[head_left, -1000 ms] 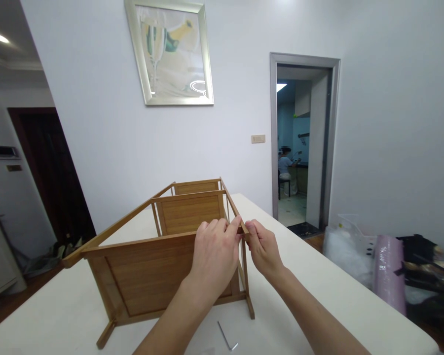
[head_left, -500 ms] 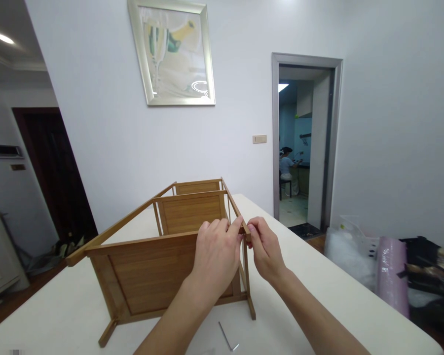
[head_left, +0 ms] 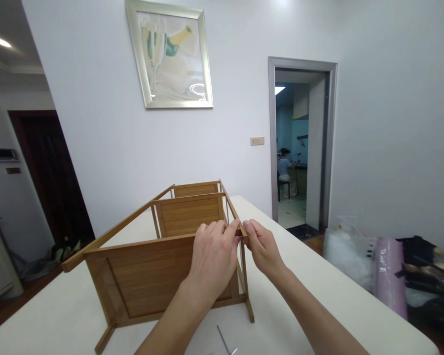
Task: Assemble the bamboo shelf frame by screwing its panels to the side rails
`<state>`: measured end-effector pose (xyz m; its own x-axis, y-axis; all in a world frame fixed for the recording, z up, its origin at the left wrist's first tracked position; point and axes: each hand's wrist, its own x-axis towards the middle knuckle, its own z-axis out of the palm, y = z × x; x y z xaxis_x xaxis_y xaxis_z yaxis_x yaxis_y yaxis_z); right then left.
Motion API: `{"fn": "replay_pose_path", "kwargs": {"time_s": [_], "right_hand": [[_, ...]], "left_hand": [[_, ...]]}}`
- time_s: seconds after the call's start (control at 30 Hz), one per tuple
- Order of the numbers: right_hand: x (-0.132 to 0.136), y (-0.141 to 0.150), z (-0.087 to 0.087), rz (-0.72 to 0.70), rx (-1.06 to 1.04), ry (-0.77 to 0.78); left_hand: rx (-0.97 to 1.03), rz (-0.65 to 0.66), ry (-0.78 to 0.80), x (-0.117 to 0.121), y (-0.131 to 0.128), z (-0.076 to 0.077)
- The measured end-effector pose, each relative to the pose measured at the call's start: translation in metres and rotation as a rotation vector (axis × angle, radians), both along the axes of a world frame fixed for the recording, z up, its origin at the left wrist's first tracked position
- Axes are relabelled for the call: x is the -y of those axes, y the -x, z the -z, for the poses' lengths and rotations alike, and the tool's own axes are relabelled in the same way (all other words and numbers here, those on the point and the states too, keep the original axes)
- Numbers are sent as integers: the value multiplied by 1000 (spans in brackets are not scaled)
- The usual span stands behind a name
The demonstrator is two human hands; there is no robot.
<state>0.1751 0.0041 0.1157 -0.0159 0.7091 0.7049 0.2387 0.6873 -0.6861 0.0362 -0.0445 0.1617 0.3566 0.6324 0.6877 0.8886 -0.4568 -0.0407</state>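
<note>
A brown wooden shelf rack (head_left: 148, 281) lies on its side on a white table (head_left: 281, 315), its shelf panels standing upright one behind another. My left hand (head_left: 216, 251) is wrapped over the top edge of the nearest panel, close to its right corner. Against the outer side of the corner post, my right hand (head_left: 261, 244) is closed, thumb on top and fingers curled. Whatever its fingertips may pinch there is hidden. An L-shaped hex key (head_left: 225, 340) rests on the table just in front of the rack.
Beyond the table's right edge are a pink wrapped roll (head_left: 390, 276), a clear plastic bag (head_left: 342, 256) and dark clutter. A framed picture (head_left: 175, 59) hangs on the wall. Through the doorway, a person (head_left: 284, 167) sits at a counter.
Both hands stay at the same corner of the rack. The right hand's fingers and thumb have shifted slightly against the post; the view has swayed a little.
</note>
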Motion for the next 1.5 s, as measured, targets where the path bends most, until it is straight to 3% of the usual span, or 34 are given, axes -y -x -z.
{"fn": "replay_pose_path", "kwargs": {"time_s": [0.37,0.87,1.1,1.3,1.5], "right_hand": [[7,-2,4,45,-163,-38],[9,0,-5,127,172,-204],[5,0,-10,124,176,-74],[0,0,-8,-58,-8,20],[3,-4,-3,-65,-118,48]], "left_hand": [[-25,-15,-38,0,0,2],[-12,29,-90,-5,2,5],[-4,34,-86,-5,1,6],[-19,27,-74,-5,1,4],[-27,36,-95,-6,1,5]]}}
